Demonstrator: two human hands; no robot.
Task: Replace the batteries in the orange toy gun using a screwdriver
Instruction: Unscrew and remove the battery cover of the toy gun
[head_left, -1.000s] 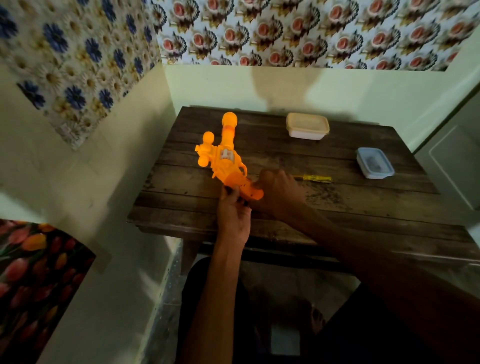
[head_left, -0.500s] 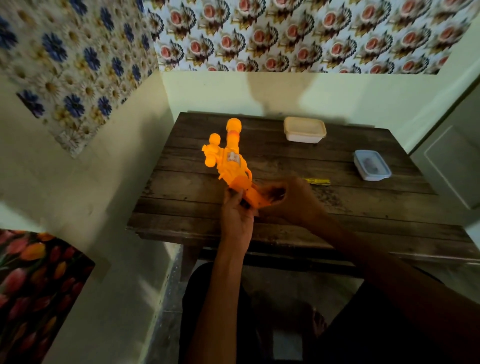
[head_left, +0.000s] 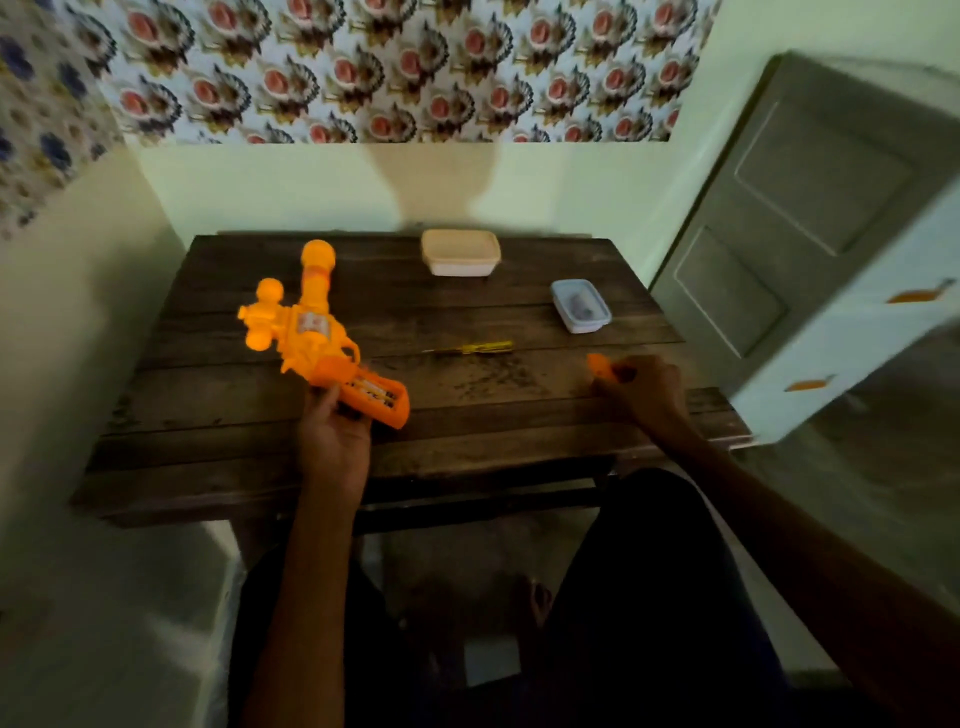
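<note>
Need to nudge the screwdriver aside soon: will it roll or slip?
The screwdriver probably rolls easily: its yellow handle looks round, and it lies flat on the table. Being thin, it is likely light and stiff. The table's seams might stop it.

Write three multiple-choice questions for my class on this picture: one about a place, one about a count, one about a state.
1. Where is the screwdriver? A on the floor; B on the table; C inside a box.
2. How many lidded containers stand on the table? A one; B two; C three.
3. The toy gun has a battery compartment that is: A open; B covered; C taped over.
Answers: 1 B, it lies flat on the boards. 2 B, a cream container and a small bluish container. 3 A, batteries show, and the right hand holds the orange cover.
</note>
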